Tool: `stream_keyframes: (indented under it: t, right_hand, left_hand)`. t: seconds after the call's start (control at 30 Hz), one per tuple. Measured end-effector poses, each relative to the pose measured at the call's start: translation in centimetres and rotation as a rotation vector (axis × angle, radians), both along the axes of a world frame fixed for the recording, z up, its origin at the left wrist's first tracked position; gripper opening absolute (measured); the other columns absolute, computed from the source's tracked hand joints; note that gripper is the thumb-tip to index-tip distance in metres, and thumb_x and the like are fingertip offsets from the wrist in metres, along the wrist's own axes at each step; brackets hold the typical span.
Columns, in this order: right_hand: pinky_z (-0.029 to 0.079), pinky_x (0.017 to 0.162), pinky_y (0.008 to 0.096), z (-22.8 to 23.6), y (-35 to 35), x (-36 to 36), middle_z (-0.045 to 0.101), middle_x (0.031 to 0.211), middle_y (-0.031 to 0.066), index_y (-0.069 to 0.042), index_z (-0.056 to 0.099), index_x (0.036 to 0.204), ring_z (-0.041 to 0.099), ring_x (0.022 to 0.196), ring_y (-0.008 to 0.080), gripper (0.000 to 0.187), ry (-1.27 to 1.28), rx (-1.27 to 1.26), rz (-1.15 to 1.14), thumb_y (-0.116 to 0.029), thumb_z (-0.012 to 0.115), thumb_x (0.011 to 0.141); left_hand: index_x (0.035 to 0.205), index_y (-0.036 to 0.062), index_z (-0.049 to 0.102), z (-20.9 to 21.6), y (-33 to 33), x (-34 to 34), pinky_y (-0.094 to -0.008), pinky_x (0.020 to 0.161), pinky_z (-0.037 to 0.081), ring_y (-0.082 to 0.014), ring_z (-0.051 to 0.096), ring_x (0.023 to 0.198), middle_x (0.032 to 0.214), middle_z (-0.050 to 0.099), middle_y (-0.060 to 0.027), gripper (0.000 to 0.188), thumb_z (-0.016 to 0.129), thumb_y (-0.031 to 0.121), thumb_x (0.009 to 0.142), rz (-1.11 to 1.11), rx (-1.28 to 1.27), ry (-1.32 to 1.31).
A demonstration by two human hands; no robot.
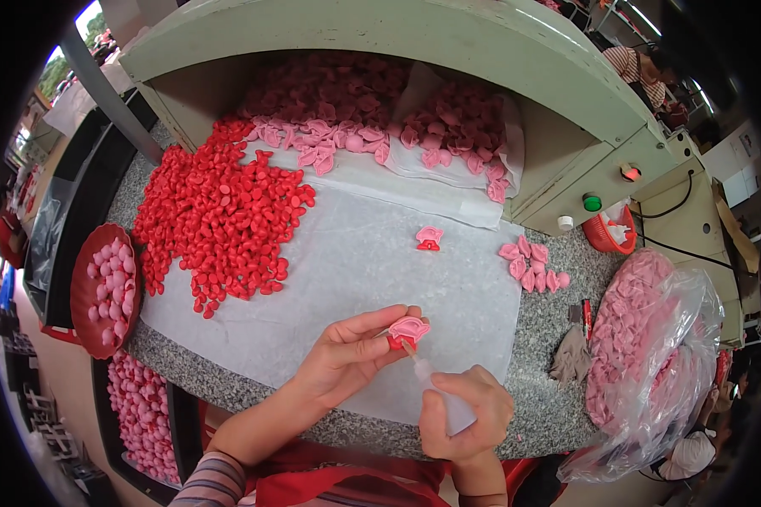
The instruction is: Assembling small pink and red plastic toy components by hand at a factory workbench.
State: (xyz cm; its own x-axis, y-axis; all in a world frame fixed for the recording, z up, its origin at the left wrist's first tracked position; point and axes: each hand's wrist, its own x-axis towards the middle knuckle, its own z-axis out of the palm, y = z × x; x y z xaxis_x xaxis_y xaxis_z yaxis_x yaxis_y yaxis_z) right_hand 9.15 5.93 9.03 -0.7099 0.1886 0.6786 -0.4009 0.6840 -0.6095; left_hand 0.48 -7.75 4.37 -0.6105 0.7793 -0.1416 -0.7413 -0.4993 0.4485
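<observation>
One squeeze bottle (455, 409) at one pink-and-red piece (410, 329)

Head view: the piece, ridged pink above glossy red, is pinched between the left hand's (347, 346) thumb and fingers, over a smooth white sheet (364, 253). The right hand (473, 410), fingers curled, clamps the translucent bottle, nozzle tilted up-left. One similar piece (429, 238) lies beyond; glossy red parts (220, 220) heap uncountably.

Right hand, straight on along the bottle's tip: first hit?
The bottle in the right hand would first meet the pink-and-red piece in the left hand; its tip may be touching, but depth is unclear.
</observation>
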Motion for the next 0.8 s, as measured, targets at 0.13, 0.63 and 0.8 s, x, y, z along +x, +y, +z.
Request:
stream_keyframes:
  t: [0.13, 0.63, 0.8]
  right_hand:
    - [0.035, 0.038, 0.0241, 0.03, 0.07, -0.02, 0.056, 0.061, 0.0045, -0.002, 0.054, 0.087, 0.046, 0.040, 0.0151, 0.029, -0.008, 0.006, -0.001, 0.003, 0.063, 0.060]
    - [0.037, 0.040, 0.0262, 0.37, 0.66, 0.09, 0.060, 0.069, 0.0081, 0.000, 0.053, 0.086, 0.048, 0.043, 0.0174, 0.023, -0.023, 0.002, -0.060, 0.001, 0.061, 0.064]
    - [0.039, 0.044, 0.0276, 0.58, 0.76, 0.27, 0.059, 0.069, 0.0098, 0.000, 0.054, 0.084, 0.049, 0.046, 0.0189, 0.019, -0.061, -0.017, -0.082, -0.001, 0.060, 0.066]
  left_hand:
    - [0.118, 0.0072, 0.051, -0.03, 0.05, 0.01, -0.0389, 0.100, 0.034, -0.0295, 0.036, 0.122, 0.128, 0.043, -0.0120, 0.038, 0.052, 0.000, 0.082, 0.000, -0.012, 0.007]
    - [0.117, 0.0079, 0.052, -0.52, 0.18, -0.07, -0.0381, 0.101, 0.033, -0.0288, 0.034, 0.123, 0.127, 0.044, -0.0112, 0.038, 0.051, -0.003, 0.081, 0.027, 0.056, 0.042]
    - [0.117, 0.0075, 0.052, -0.64, 0.14, -0.14, -0.0379, 0.101, 0.033, -0.0292, 0.033, 0.124, 0.128, 0.044, -0.0107, 0.038, 0.051, -0.004, 0.080, 0.024, 0.079, 0.040]
